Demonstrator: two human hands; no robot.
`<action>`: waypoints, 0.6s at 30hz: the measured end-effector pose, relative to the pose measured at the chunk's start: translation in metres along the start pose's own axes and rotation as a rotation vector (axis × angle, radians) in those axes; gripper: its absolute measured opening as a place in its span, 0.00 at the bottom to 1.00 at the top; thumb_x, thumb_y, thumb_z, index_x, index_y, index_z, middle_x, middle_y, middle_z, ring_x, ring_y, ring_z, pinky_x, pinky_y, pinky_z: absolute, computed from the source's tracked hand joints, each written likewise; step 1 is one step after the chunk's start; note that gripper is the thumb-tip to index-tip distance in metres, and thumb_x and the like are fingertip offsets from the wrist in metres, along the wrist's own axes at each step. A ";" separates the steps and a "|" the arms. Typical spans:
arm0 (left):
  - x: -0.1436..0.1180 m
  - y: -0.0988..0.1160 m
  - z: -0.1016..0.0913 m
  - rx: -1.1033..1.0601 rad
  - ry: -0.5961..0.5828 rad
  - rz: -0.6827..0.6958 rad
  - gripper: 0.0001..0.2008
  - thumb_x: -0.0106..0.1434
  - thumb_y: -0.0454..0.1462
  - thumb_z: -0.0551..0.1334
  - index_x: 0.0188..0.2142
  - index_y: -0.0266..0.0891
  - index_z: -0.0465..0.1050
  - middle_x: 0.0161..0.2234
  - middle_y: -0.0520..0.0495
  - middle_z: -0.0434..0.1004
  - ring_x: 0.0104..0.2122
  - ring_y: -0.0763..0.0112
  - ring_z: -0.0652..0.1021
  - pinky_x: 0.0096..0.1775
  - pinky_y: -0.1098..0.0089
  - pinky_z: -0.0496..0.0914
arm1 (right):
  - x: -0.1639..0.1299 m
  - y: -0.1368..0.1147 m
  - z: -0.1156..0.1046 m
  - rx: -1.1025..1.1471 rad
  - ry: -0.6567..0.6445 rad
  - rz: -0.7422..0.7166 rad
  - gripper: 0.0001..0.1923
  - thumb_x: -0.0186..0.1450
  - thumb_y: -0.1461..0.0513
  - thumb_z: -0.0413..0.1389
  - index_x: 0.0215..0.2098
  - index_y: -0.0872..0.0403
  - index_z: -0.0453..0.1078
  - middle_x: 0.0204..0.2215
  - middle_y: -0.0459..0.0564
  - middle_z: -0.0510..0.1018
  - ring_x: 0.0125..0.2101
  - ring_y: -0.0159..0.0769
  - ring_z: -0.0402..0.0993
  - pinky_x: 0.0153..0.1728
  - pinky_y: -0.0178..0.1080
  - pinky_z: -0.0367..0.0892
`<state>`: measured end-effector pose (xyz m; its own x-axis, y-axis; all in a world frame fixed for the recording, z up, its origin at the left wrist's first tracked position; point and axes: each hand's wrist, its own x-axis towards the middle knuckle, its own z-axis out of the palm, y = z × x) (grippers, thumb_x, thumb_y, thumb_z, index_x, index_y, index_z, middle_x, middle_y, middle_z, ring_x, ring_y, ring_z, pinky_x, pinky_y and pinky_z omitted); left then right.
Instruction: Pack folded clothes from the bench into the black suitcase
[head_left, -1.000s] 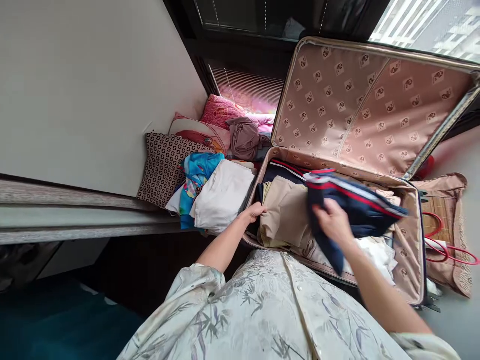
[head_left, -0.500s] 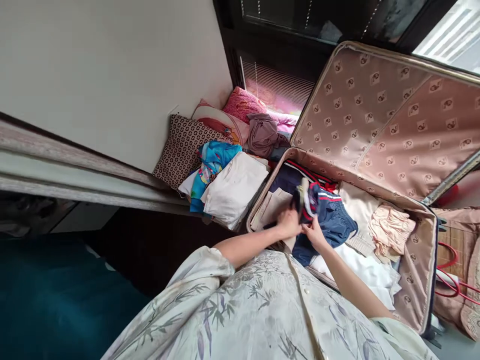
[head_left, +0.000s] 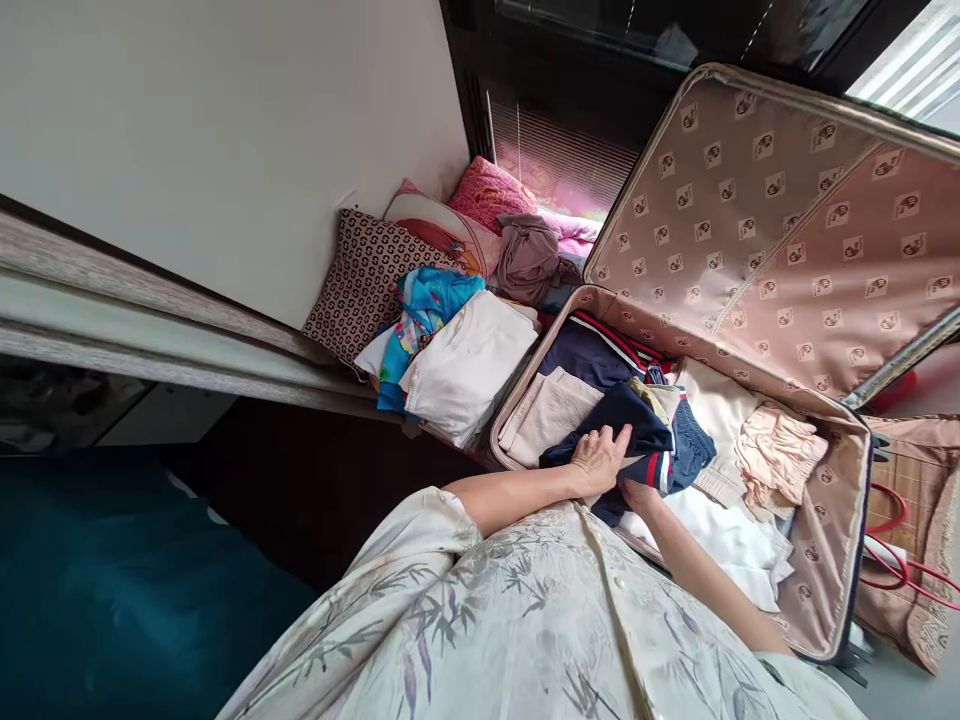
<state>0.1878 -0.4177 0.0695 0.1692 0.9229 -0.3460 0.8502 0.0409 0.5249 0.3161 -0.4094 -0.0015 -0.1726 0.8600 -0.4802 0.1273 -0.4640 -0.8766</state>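
Observation:
My left hand (head_left: 600, 462) lies on navy striped pants (head_left: 634, 420), fingers stretched out and resting on the cloth. Close beside it, my right hand (head_left: 637, 493) reaches under the lower edge of the same pants, near their red and white stripe; its fingers are hidden. The pants are partly folded over, with a pale yellowish lining showing at the top. They lie inside an open suitcase (head_left: 825, 590). A folded beige garment (head_left: 555, 410) is to their left, another navy garment (head_left: 581, 350) with striped edging behind, and white clothing (head_left: 739, 545) to the right.
A peach ruffled garment (head_left: 780, 455) lies in the suitcase's right part. Left of the case are a white folded garment (head_left: 472, 365), bright blue clothing (head_left: 427, 310) and a patterned cushion (head_left: 367, 280). The suitcase lid (head_left: 787, 230) stands raised near the window.
The navy striped pants, bunched up between both hands before, now lie folded over and flatter. My left hand has opened onto the cloth; my right hand has slid lower, under the edge.

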 end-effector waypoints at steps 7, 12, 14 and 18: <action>0.028 -0.027 -0.084 -0.443 0.108 -0.135 0.22 0.55 0.33 0.67 0.51 0.35 0.78 0.40 0.42 0.83 0.42 0.55 0.82 0.46 0.62 0.76 | 0.002 -0.069 0.009 0.170 0.061 -0.045 0.39 0.51 0.54 0.68 0.60 0.40 0.66 0.29 0.36 0.66 0.21 0.24 0.60 0.18 0.27 0.60; 0.034 -0.048 -0.172 -0.752 0.273 0.026 0.17 0.50 0.32 0.69 0.42 0.34 0.80 0.36 0.46 0.83 0.40 0.58 0.82 0.44 0.62 0.77 | 0.011 -0.163 0.047 0.073 0.049 -0.286 0.48 0.55 0.51 0.68 0.71 0.38 0.55 0.36 0.40 0.68 0.22 0.23 0.58 0.19 0.29 0.62; 0.037 -0.067 -0.212 -0.908 0.313 0.123 0.19 0.50 0.32 0.71 0.44 0.34 0.80 0.38 0.47 0.83 0.41 0.58 0.82 0.45 0.60 0.77 | 0.028 -0.202 0.068 0.009 0.027 -0.424 0.53 0.56 0.51 0.69 0.73 0.36 0.49 0.38 0.41 0.67 0.22 0.23 0.59 0.19 0.30 0.63; 0.052 -0.125 -0.285 -1.183 0.489 0.222 0.25 0.48 0.37 0.76 0.47 0.37 0.79 0.43 0.45 0.84 0.45 0.56 0.82 0.49 0.57 0.77 | 0.089 -0.278 0.121 -0.226 -0.050 -0.780 0.53 0.58 0.50 0.68 0.74 0.37 0.47 0.48 0.48 0.69 0.31 0.30 0.69 0.29 0.36 0.73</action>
<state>-0.0517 -0.2661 0.2076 -0.1629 0.9864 0.0230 -0.1683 -0.0507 0.9844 0.1471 -0.2295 0.1961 -0.3355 0.9051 0.2612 0.1456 0.3237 -0.9349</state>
